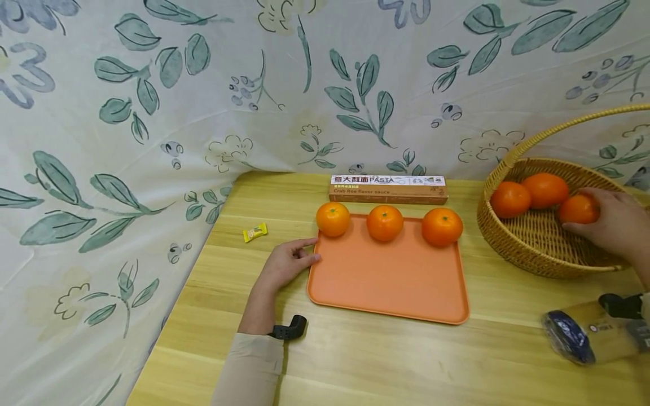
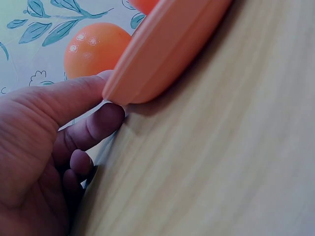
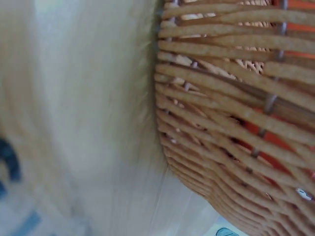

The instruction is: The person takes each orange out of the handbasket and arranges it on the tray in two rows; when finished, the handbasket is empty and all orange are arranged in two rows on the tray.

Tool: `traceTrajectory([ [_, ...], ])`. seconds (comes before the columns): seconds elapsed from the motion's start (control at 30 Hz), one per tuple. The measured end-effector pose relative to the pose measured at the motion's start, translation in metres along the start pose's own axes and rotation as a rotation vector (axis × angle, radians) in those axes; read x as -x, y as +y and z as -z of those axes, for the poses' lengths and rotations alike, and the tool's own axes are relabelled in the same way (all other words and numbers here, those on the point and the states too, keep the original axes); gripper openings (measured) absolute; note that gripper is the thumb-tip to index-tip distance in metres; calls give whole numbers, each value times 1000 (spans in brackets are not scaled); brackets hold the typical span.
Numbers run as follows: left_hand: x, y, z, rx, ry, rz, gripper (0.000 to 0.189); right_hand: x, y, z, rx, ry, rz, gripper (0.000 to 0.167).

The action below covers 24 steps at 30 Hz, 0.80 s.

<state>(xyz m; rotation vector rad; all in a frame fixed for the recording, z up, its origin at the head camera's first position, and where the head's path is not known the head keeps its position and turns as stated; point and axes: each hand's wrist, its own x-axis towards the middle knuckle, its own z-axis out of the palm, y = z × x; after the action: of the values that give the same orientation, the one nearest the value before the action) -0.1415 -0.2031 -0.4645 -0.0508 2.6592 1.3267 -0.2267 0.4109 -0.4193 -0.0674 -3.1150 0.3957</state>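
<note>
My right hand (image 1: pixel 614 217) reaches into the wicker basket (image 1: pixel 530 256), thumb and fingers round a tangerine (image 1: pixel 578 209). Two more tangerines, one at the left (image 1: pixel 510 199) and one behind (image 1: pixel 545 190), lie beside it in the basket. The basket's woven side (image 3: pixel 221 103) hides this hand in the right wrist view. At the left edge of the orange tray (image 1: pixel 386 282), my left hand (image 1: pixel 286 262) pinches the rim between thumb and index finger, as the left wrist view shows. Three tangerines stand in a row along the tray's far side: left (image 1: pixel 333 219), middle (image 1: pixel 385 223) and right (image 1: pixel 442 227).
A pasta box (image 1: pixel 388 190) lies behind the tray, near the floral cloth (image 1: pixel 284 84). Left of the tray is a small yellow wrapped candy (image 1: pixel 255 232). A clear package with a dark blue end (image 1: pixel 571 336) lies in front of the basket, below my right forearm.
</note>
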Motion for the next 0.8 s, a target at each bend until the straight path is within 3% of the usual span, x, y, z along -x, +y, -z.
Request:
traceTrajectory([
  [0.37, 0, -1, 0, -3, 2, 7, 45, 8, -1, 6, -7, 56, 20, 86],
  [0.8, 0, -1, 0, 1, -2, -10, 45, 29, -24, 20, -62, 107, 19, 92],
])
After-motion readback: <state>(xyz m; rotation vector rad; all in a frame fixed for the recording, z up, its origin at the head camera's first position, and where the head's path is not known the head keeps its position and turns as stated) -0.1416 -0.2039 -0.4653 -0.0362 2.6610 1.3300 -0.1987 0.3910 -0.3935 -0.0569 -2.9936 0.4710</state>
